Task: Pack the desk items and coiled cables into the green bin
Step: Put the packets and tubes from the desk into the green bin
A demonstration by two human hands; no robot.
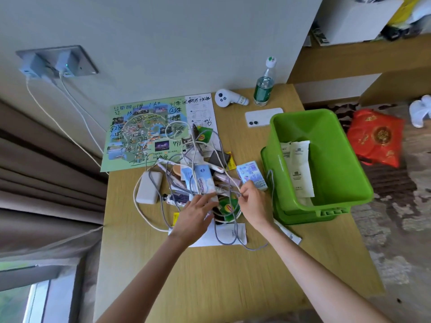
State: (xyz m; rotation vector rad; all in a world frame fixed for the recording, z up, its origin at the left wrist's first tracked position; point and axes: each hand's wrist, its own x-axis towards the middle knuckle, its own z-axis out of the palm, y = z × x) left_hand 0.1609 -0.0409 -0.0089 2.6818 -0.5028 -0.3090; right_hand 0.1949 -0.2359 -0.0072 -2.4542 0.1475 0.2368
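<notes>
Head view: the person's right hand (253, 201) pinches a strand of the grey braided cable (216, 234) between thumb and fingertips. The left hand (197, 214) lies with fingers fairly straight on the heap, holding nothing that I can see.

The cable is spread over the pile in the middle of the wooden worktop (210, 276), threaded over and under packets. It lies well left of the green plastic bin (338, 159), which stands upright at the worktop's right edge with white paper sachets (299, 164) inside.

The likely trouble is snagging. A pull on the pinched strand could drag the green tea sachets (227, 206) or the blue tissue pack (251, 174) along with it. It could also tighten around the white cable (142, 213), which seems to run from the pale rectangular power bank (149, 187). Light items could then slide off the near side.

The cable is uncoiled and has no single long axis. Its strands run mostly from the far side towards the person, ending in a loose loop on the white paper sheet (240, 231). The bin's long axis also runs far to near, with its opening facing up.
</notes>
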